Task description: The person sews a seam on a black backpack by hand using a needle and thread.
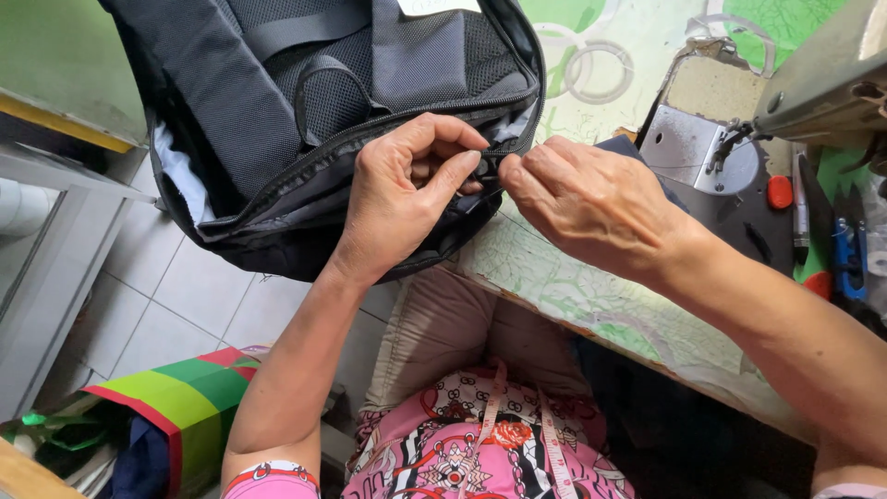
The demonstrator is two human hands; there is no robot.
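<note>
Hands: left [397,199] and right [582,199] both pinching zipper [490,171] on one black backpack [277,120]; one sewing machine [813,83] sitting on desk [573,286] nearby.

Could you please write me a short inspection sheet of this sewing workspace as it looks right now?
Surface: table with a green-and-white patterned cover, worn at the front edge.
Job's things: black backpack hanging over the table edge, zipper partly open, white lining showing.
Clutter: pen, blue-handled tool and red round piece beside the sewing machine.
Grips: left hand and right hand both pinch the bag's edge at the zipper.
Cables: nothing seen.
Surroundings: tiled floor, striped bag below, measuring tape on the person's lap.
</note>
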